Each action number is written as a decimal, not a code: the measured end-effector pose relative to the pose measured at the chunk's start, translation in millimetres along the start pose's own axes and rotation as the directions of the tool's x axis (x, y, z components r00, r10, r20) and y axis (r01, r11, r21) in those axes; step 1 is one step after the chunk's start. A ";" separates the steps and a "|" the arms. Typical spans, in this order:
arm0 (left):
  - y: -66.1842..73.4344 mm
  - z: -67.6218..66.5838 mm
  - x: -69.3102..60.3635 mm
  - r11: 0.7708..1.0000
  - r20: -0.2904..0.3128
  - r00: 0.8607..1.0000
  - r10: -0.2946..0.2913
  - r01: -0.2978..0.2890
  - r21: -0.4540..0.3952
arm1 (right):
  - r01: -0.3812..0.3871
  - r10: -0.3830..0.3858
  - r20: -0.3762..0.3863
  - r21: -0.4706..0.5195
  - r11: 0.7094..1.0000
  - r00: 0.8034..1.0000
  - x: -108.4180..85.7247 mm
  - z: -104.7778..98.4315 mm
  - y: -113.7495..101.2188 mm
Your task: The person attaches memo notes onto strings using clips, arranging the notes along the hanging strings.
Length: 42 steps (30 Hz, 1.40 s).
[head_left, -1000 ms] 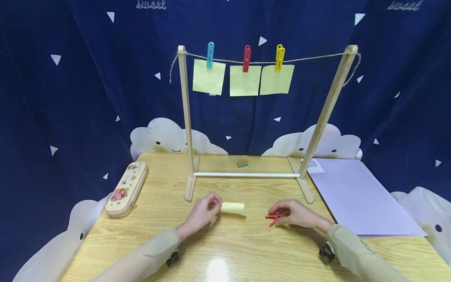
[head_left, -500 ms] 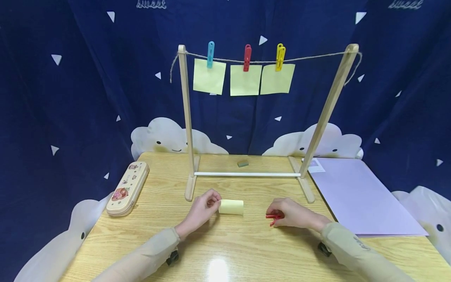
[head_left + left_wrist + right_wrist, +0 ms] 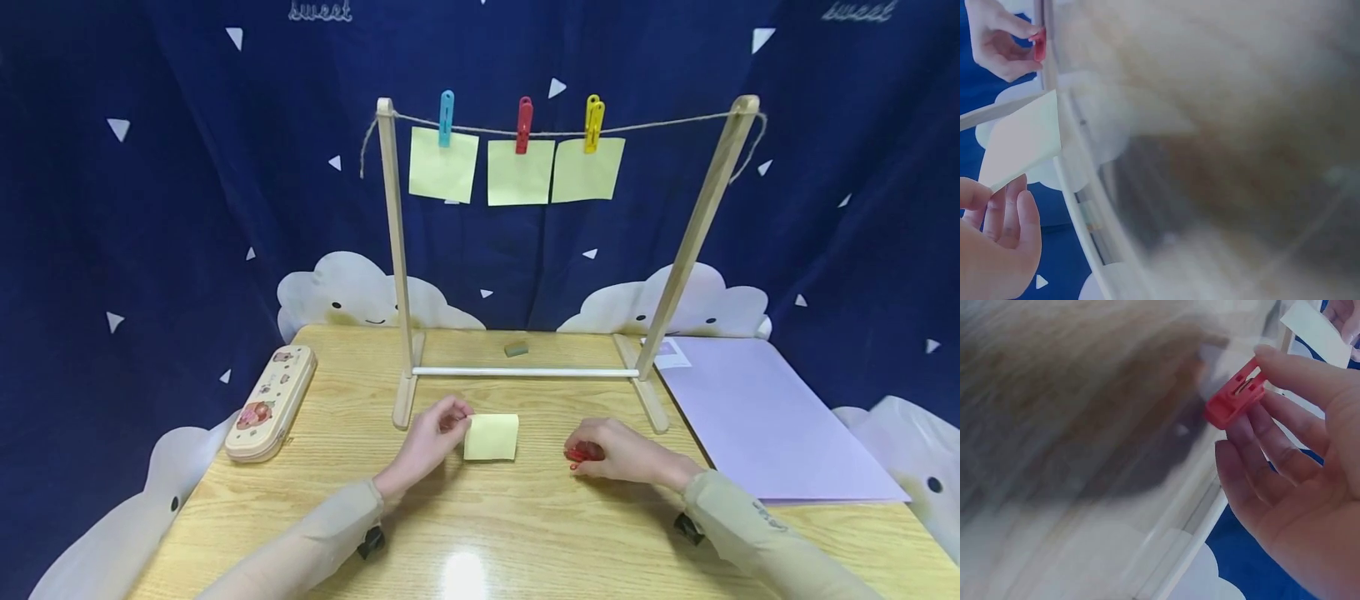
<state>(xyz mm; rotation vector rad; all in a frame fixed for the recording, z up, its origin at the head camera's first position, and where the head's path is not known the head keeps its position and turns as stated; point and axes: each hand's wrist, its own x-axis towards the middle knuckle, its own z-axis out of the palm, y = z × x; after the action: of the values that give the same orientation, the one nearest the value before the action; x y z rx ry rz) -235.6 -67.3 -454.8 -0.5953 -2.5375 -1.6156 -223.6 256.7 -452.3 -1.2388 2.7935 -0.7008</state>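
Observation:
In the head view my left hand (image 3: 429, 440) pinches a pale yellow sticky note (image 3: 491, 438) by its left edge, and the note's face is turned toward the head camera. The left wrist view shows this note (image 3: 1025, 139) between thumb and fingers. To its right, my right hand (image 3: 622, 452) holds a red clothespin (image 3: 581, 453), partly hidden by the fingers. Seen from the right wrist, the clothespin (image 3: 1235, 397) sits between thumb and fingertips, its metal spring visible. Note and clothespin are apart.
Behind the hands stands a wooden frame (image 3: 399, 250) with a string across it. Blue, red and yellow clothespins (image 3: 592, 125) hold yellow notes (image 3: 520, 173) on the string. A pencil case (image 3: 272, 403) lies left, a purple folder (image 3: 765, 417) right, a small block (image 3: 516, 349) at the back.
The note has tilted up, so more of its face shows. My left hand has risen slightly. The red clothespin has turned in my right fingers and shows less.

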 end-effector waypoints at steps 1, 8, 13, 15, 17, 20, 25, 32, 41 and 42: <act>1.8 0.4 2.0 1.000 -0.003 1.000 0.010 -0.010 0.000 | 0.008 -0.008 -0.013 -0.002 1.000 1.000 -0.2 -2.0 0.0; 20.9 5.4 20.5 0.998 -0.027 0.998 0.055 -0.055 -0.016 | -0.017 0.020 -0.050 0.063 0.998 0.999 -1.8 -21.1 0.2; 41.4 7.9 39.0 0.993 -0.045 0.994 0.103 -0.105 -0.044 | -0.100 0.108 -0.053 0.129 0.987 0.993 -3.1 -41.8 0.3; 50.1 8.1 47.1 0.989 -0.055 0.989 0.135 -0.138 -0.051 | -0.125 0.136 -0.062 0.157 0.980 0.989 -3.7 -50.9 0.4; 58.2 8.5 55.6 0.984 -0.067 0.983 0.168 -0.172 -0.052 | -0.137 0.154 -0.085 0.177 0.975 0.984 -4.4 -60.0 0.7; 72.6 8.6 69.5 0.975 -0.089 0.974 0.210 -0.215 -0.055 | -0.143 0.169 -0.119 0.201 0.969 0.978 -5.2 -75.5 0.2; 101.3 8.0 93.0 0.955 -0.103 0.956 0.273 -0.282 -0.088 | -0.159 0.204 -0.178 0.238 0.958 0.963 -5.8 -105.8 0.2; 146.5 11.3 126.0 0.933 -0.132 0.930 0.342 -0.353 -0.073 | -0.185 0.231 -0.292 0.175 0.967 0.928 -3.1 -162.8 -3.6; 199.7 19.5 159.5 0.902 -0.148 0.893 0.425 -0.432 -0.017 | -0.296 0.326 -0.456 0.137 0.945 0.828 0.2 -244.0 -20.6; 204.6 20.4 162.8 0.897 -0.150 0.888 0.434 -0.441 -0.012 | -0.292 0.325 -0.468 0.144 0.945 0.821 0.7 -252.3 -22.0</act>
<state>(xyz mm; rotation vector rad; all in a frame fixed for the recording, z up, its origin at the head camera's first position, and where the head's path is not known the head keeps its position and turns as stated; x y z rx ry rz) -309.1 72.3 -245.3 -0.9389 -2.0705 -1.4903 -254.6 343.1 -216.3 -0.6240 3.2110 -1.2068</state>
